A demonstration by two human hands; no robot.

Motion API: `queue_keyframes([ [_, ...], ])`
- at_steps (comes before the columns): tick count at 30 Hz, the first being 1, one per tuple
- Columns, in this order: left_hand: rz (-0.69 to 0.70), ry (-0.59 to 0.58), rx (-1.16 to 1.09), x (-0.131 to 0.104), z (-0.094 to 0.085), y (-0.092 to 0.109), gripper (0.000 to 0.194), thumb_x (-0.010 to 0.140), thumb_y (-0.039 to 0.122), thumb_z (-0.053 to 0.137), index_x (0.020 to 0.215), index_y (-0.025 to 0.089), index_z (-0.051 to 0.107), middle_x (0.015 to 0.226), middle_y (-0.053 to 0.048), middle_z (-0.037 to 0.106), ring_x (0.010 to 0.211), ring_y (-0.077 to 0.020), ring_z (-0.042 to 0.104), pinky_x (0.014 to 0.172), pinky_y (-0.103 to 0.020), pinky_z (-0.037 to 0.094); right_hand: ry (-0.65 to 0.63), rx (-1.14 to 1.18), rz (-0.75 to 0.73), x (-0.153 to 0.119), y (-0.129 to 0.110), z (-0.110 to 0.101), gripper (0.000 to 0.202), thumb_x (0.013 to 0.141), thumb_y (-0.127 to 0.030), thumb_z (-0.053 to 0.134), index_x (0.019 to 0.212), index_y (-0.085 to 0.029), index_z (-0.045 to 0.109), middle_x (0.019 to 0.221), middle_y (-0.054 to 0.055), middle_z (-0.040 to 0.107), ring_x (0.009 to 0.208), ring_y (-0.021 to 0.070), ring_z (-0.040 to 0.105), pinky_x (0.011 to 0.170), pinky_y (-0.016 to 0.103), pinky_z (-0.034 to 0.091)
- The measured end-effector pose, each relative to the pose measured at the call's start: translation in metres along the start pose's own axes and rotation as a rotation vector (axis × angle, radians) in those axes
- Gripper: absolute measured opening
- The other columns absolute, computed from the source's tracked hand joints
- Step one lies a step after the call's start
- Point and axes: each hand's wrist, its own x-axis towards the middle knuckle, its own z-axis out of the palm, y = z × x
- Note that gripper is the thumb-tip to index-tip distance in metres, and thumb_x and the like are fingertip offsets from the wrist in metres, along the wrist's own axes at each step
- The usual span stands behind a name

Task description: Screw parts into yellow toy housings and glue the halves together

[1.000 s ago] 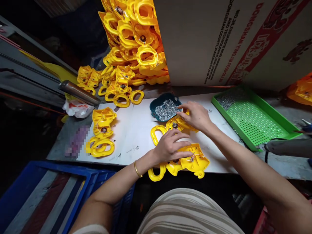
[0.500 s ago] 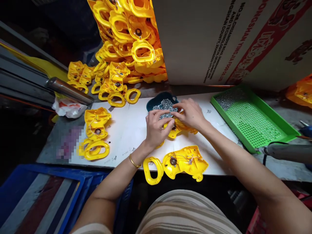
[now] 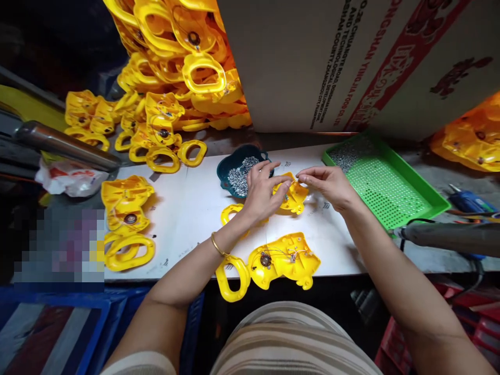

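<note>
My left hand [image 3: 265, 191] reaches over a yellow plastic toy shell half [image 3: 297, 198], thumb and index fingertips together and the other fingers extended; anything between the tips is too small to make out. At the shell's right end, my right hand [image 3: 328, 185] pinches with thumb and index finger; what it holds is too small to name. The shell has a ring-shaped handle, partly under my left forearm. Just behind my left hand stands a dark teal bowl [image 3: 224, 169] of small metal screws. A second shell half [image 3: 287, 258] with a round speaker and wires lies nearer my body.
More yellow shells [image 3: 127, 205] lie at the left, and a large heap [image 3: 164, 67] rises behind. A green perforated tray [image 3: 394, 182] with small metal pieces is at right, near a metal bar [image 3: 449, 239] and blue tool [image 3: 469, 200]. A big carton [image 3: 281, 67] stands behind.
Both hands have moved from the bowl's front edge to the yellow shell. My right hand has drawn right, away from the bowl. The view has shifted to the right.
</note>
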Motion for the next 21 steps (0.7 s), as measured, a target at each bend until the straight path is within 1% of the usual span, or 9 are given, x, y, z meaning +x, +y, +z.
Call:
queue_keyframes([
  [3, -0.033, -0.032, -0.049, 0.005, 0.008, 0.006, 0.017, 0.090, 0.032, 0.061, 0.094, 0.024, 0.076, 0.131, -0.005, 0.059, 0.131, -0.0281, 0.038, 0.113, -0.053, 0.028, -0.016, 0.093, 0.029, -0.002, 0.000, 0.004, 0.040, 0.061, -0.050, 0.080, 0.082, -0.016, 0.074, 0.082, 0.005, 0.074, 0.074, 0.0150, 0.065, 0.075, 0.031, 0.053],
  [6, -0.069, -0.030, -0.102, 0.003, 0.010, 0.004, 0.014, 0.090, 0.031, 0.062, 0.091, 0.024, 0.074, 0.131, -0.005, 0.059, 0.131, -0.0272, 0.038, 0.114, -0.052, 0.031, -0.044, 0.085, 0.005, -0.003, -0.001, 0.003, 0.038, 0.063, -0.049, 0.079, 0.081, -0.016, 0.074, 0.083, 0.005, 0.075, 0.076, 0.0165, 0.066, 0.076, 0.032, 0.053],
  [9, -0.097, 0.004, -0.081, 0.001, 0.010, 0.001, 0.011, 0.087, 0.029, 0.064, 0.086, 0.023, 0.073, 0.136, -0.006, 0.055, 0.134, -0.0280, 0.036, 0.115, -0.053, 0.029, 0.000, -0.030, -0.039, -0.002, 0.004, -0.003, 0.039, 0.073, -0.050, 0.071, 0.092, -0.016, 0.074, 0.096, 0.009, 0.075, 0.084, 0.0192, 0.068, 0.076, 0.032, 0.054],
  [11, -0.110, 0.022, -0.033, 0.000, 0.011, 0.000, 0.009, 0.085, 0.028, 0.066, 0.082, 0.023, 0.074, 0.140, -0.006, 0.051, 0.137, -0.0301, 0.033, 0.115, -0.055, 0.027, 0.029, -0.142, -0.027, -0.001, 0.011, -0.005, 0.044, 0.081, -0.049, 0.062, 0.106, -0.014, 0.072, 0.103, 0.011, 0.074, 0.081, 0.0192, 0.068, 0.071, 0.032, 0.055],
  [13, -0.119, 0.019, 0.007, 0.000, 0.013, 0.001, 0.010, 0.084, 0.028, 0.067, 0.079, 0.022, 0.074, 0.142, -0.006, 0.050, 0.138, -0.0320, 0.031, 0.115, -0.058, 0.025, -0.006, -0.230, 0.016, -0.003, 0.017, -0.006, 0.047, 0.087, -0.046, 0.056, 0.118, -0.012, 0.067, 0.092, 0.011, 0.075, 0.068, 0.0169, 0.067, 0.067, 0.031, 0.054],
  [15, -0.123, 0.005, 0.039, 0.000, 0.015, 0.003, 0.012, 0.084, 0.030, 0.067, 0.079, 0.022, 0.075, 0.143, -0.006, 0.050, 0.139, -0.0330, 0.030, 0.115, -0.059, 0.024, -0.074, -0.257, 0.068, -0.005, 0.023, -0.004, 0.048, 0.090, -0.042, 0.051, 0.125, -0.011, 0.063, 0.070, 0.006, 0.072, 0.057, 0.0153, 0.064, 0.061, 0.028, 0.052],
  [17, -0.125, -0.003, 0.066, 0.001, 0.017, 0.005, 0.013, 0.084, 0.031, 0.066, 0.080, 0.022, 0.075, 0.144, -0.006, 0.050, 0.139, -0.0331, 0.030, 0.115, -0.059, 0.022, -0.122, -0.228, 0.112, -0.009, 0.027, 0.000, 0.049, 0.093, -0.040, 0.047, 0.131, -0.012, 0.059, 0.059, 0.003, 0.067, 0.055, 0.0154, 0.064, 0.051, 0.024, 0.047],
  [19, -0.134, -0.011, 0.078, 0.001, 0.019, 0.008, 0.014, 0.085, 0.032, 0.066, 0.080, 0.022, 0.076, 0.144, -0.006, 0.050, 0.139, -0.0329, 0.031, 0.115, -0.060, 0.021, -0.147, -0.185, 0.145, -0.012, 0.030, 0.002, 0.048, 0.094, -0.040, 0.044, 0.133, -0.014, 0.057, 0.061, 0.003, 0.069, 0.055, 0.0154, 0.065, 0.043, 0.021, 0.043],
  [21, -0.146, -0.010, 0.080, 0.001, 0.020, 0.010, 0.015, 0.085, 0.033, 0.066, 0.079, 0.023, 0.076, 0.144, -0.006, 0.051, 0.139, -0.0330, 0.032, 0.115, -0.060, 0.020, -0.161, -0.147, 0.164, -0.015, 0.031, 0.004, 0.048, 0.095, -0.039, 0.043, 0.134, -0.014, 0.055, 0.067, 0.005, 0.071, 0.054, 0.0149, 0.065, 0.039, 0.021, 0.042],
])
